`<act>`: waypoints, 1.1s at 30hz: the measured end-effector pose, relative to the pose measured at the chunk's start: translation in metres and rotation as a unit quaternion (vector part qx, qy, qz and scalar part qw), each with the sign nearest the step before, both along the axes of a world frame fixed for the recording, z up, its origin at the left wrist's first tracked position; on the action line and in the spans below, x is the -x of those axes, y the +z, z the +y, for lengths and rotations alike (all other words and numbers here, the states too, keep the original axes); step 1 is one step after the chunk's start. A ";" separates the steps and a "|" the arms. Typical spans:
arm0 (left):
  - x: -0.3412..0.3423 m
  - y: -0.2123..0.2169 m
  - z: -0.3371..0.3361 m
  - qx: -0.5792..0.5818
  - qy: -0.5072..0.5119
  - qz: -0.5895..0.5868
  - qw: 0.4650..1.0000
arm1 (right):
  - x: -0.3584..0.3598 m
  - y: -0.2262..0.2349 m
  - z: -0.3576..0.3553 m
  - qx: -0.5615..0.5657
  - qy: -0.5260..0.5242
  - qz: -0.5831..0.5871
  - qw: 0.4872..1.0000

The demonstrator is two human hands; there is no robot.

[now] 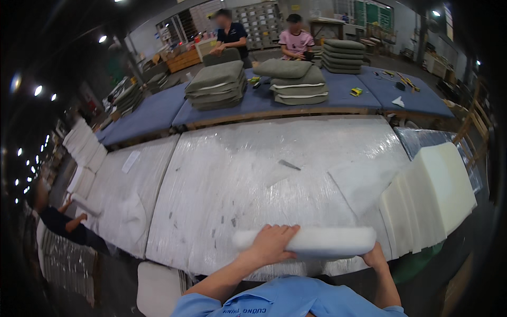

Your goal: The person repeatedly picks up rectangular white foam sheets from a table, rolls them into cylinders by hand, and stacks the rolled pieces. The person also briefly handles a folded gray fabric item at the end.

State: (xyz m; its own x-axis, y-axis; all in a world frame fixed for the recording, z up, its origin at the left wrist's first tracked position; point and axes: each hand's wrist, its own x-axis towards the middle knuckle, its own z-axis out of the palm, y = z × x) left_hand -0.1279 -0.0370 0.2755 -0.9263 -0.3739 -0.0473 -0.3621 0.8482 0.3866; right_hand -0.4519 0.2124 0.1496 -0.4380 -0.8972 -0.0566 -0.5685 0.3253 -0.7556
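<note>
A white padded foam cushion (327, 240) is held level above the near edge of a plastic-covered worktable (232, 158). My left hand (272, 244) grips it left of the middle, fingers over the upper side and thumb along the near side. Its right end rests in my right hand (376, 257), whose fingers are partly hidden behind and under the cushion. To the right leans a thick stack of cream foam pads (430, 195). A thin white sheet (364, 179) lies on the table just beyond the cushion.
Piles of grey-green cushions (215, 84) stand on a blue-topped table (348, 98) beyond, with two people behind it. Another person (66, 224) handles a white piece at the far left. White pads (158, 288) are stacked below the near edge. A dark scrap (289, 165) lies mid-table.
</note>
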 end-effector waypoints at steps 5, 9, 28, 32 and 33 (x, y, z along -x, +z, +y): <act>0.033 -0.017 0.033 0.037 -0.072 -0.025 0.996 | -0.004 -0.057 0.049 0.047 0.003 0.107 0.993; 0.047 -0.014 0.047 0.040 -0.088 -0.065 0.993 | -0.010 -0.084 0.071 0.036 -0.018 0.160 0.986; 0.255 0.053 0.060 0.144 -0.267 -0.063 0.951 | 0.043 -0.055 0.148 0.143 -0.226 0.040 0.963; 0.342 0.086 0.086 0.182 -0.352 -0.066 0.916 | 0.063 -0.035 0.186 0.216 -0.229 0.107 0.943; 0.360 0.089 0.092 0.187 -0.367 -0.065 0.909 | 0.067 -0.037 0.192 0.227 -0.235 0.100 0.940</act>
State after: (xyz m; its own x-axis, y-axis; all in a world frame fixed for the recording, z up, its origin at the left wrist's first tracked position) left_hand -0.4882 0.0548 0.3644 -0.9279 0.3310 -0.1715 0.3332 0.9427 0.0164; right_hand -0.5188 0.4046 0.1130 -0.7536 -0.5134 0.4104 -0.5878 0.2470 -0.7704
